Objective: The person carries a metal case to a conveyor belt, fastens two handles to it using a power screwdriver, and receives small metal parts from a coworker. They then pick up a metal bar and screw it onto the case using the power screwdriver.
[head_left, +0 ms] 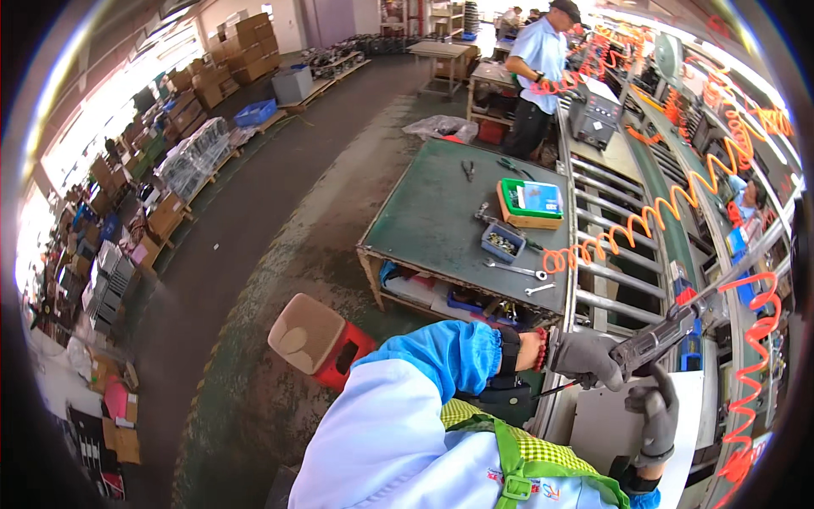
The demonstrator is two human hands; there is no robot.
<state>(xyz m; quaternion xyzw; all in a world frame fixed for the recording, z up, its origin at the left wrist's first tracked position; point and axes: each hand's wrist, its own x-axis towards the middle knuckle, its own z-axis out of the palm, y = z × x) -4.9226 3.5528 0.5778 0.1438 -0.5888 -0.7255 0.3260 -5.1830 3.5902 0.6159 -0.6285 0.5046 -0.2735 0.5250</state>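
Note:
My left hand, in a grey glove, is closed around one end of a dark grey, elongated tool that looks like an air screwdriver. The tool slants up to the right. A thin rod with a red part shows below the hand; whether it belongs to the tool I cannot tell. Just below the tool is my right hand, also gloved, its index finger and thumb apart and nothing visible in it. Beneath both hands lies a pale flat panel, partly hidden by my hands and body.
Ahead stands a green-topped workbench with wrenches, a blue parts bin and a green tray. A roller conveyor runs alongside. Orange coiled hoses hang at right. A red stool stands left; a co-worker stands beyond.

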